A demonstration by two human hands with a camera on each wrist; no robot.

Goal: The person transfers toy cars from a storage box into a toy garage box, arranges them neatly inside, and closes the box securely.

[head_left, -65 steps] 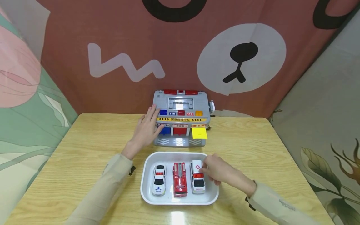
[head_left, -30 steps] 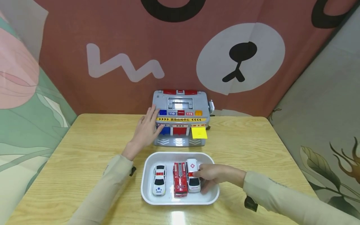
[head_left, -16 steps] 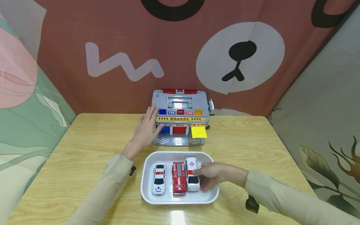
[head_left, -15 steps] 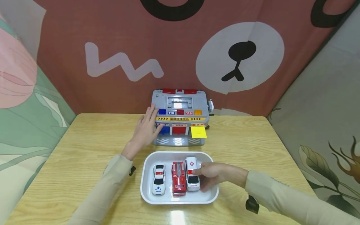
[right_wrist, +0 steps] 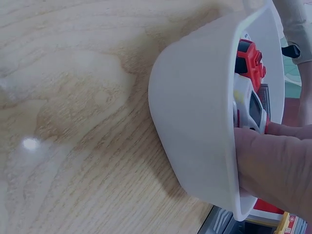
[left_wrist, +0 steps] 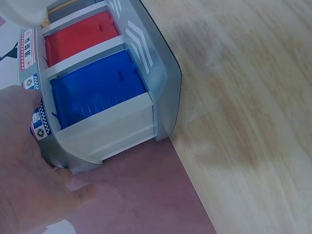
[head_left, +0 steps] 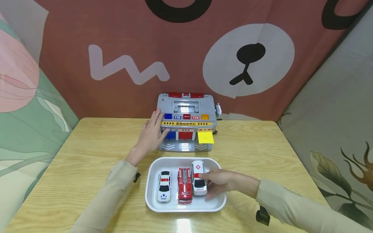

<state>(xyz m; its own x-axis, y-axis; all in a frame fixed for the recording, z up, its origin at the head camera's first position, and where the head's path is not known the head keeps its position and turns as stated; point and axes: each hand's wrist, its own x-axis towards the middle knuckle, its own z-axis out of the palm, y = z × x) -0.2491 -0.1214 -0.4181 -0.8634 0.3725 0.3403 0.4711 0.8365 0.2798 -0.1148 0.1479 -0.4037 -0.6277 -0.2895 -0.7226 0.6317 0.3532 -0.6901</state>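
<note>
My right hand [head_left: 222, 181] grips a white toy ambulance [head_left: 199, 187] at the right of the white tray [head_left: 186, 208]; the thumb lies across its red light bar and the other fingers are partly hidden along its right side. Beside it lies a red toy fire truck [head_left: 185, 189], and further left a white toy police car [head_left: 164, 192]. My left hand [head_left: 148, 134] rests with straight fingers on the left side of a grey toy rescue station [head_left: 186, 123]. The left wrist view shows its blue door [left_wrist: 97, 90] and red door [left_wrist: 83, 39] down.
At the station's right, a yellow door [head_left: 205, 137] stands raised. A white part [head_left: 218, 110] sticks out from its right side. Wood-grain table [head_left: 247, 145] surrounds the tray, and a printed curtain [head_left: 186, 48] hangs close behind the station.
My right hand has taken hold of the ambulance, moved it left against the fire truck, then slightly up and toward the station. My left hand has stayed on the station.
</note>
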